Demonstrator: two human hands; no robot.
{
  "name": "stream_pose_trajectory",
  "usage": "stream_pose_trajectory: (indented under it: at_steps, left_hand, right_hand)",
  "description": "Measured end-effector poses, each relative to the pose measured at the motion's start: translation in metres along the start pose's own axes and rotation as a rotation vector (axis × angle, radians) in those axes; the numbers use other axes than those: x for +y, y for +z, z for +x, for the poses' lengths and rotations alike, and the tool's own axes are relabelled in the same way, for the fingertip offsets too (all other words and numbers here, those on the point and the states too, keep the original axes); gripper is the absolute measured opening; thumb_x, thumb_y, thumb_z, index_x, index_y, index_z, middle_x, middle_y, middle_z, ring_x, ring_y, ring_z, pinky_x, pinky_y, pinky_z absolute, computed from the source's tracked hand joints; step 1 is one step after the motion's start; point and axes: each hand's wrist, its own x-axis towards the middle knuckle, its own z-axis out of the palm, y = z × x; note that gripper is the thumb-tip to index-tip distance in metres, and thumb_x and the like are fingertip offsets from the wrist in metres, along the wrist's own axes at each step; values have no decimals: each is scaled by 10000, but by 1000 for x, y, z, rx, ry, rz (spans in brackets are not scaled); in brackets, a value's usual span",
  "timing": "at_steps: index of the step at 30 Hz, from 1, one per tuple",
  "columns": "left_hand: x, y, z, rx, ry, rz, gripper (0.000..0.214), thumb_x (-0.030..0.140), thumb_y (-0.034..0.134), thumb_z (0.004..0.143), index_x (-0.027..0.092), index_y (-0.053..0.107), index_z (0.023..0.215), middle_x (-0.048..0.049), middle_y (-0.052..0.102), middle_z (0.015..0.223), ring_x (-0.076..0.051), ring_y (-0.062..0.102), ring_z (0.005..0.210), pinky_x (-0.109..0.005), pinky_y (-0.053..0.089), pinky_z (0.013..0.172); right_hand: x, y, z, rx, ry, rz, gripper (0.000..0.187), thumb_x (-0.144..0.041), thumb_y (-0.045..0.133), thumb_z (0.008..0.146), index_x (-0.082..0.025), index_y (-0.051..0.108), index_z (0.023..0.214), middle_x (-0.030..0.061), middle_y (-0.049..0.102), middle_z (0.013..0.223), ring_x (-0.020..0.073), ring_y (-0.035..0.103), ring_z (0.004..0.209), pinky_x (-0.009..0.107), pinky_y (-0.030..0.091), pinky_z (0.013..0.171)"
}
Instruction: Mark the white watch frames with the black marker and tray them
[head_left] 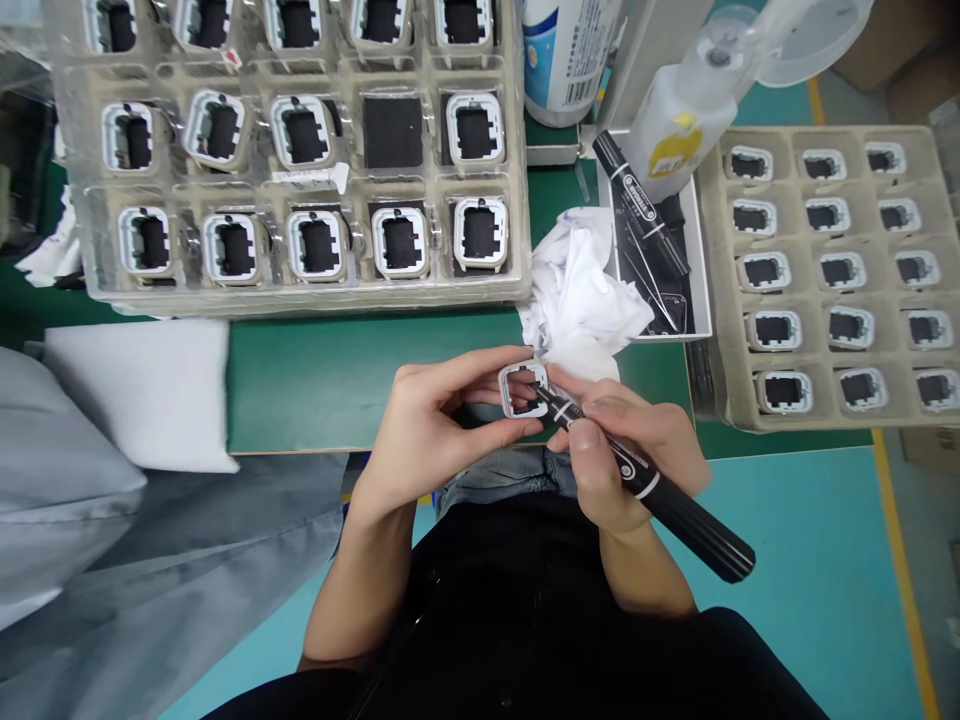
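Note:
My left hand (pixel 427 430) pinches a small white square frame part (pixel 521 390) with a dark centre, held over the near edge of the green table (pixel 337 380). In my right hand (pixel 622 455) I grip a black marker pen (pixel 660 490), its tip touching the lower right of the part. Both hands are closed around what they hold, close to my body.
A tray (pixel 300 290) with several white-framed parts sits at the back left. A second tray (pixel 720 300) of similar parts stands at the right. Between them lie a crumpled white cloth (pixel 581 290), another black marker (pixel 637 205), a spray bottle (pixel 686 110) and a white container (pixel 562 55). A white pad (pixel 142 395) lies left.

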Motion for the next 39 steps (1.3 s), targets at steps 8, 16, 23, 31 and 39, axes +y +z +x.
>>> stream_pose_trajectory:
  at_steps: [8,16,23,31,39]
  left_hand:
    - [-2,-2,-3,-9,-26,39,645,102,1094,842,278,919,1437,-31,956,1172,-259,959,1005,-260,800,970]
    - [-5,-5,-4,-42,0,90,660,107,1050,905,312,884,1510,-19,953,1204,-238,952,1030,-272,791,1006]
    - [-6,0,-4,-20,-1,26,797,162,1039,933,298,747,1663,-46,928,1220,-229,931,1049,-296,786,1010]
    - [-2,2,-3,6,32,55,489,159,1041,909,234,842,1349,-21,917,1087,-185,914,957,-232,770,938]
    - [-2,3,-6,37,-35,33,570,302,1143,828,219,863,1317,-48,939,1061,-221,928,890,-275,806,880]
  right_hand:
    - [1,2,0,58,-61,43,219,-84,794,984,-201,772,1169,-28,749,729,252,862,704,530,859,900]
    - [3,3,-1,57,-97,47,240,-106,753,994,-226,780,1200,-44,755,704,220,783,603,602,850,932]
    - [2,10,-3,98,-6,37,227,-73,811,949,-229,755,1105,-42,765,736,257,889,765,523,850,941]
    - [3,11,-2,103,-12,4,233,-88,808,966,-234,779,1145,-44,750,746,252,859,691,539,855,912]
    - [2,13,-2,111,-8,-17,188,-124,801,988,-246,762,1127,-50,732,728,210,807,630,517,854,893]
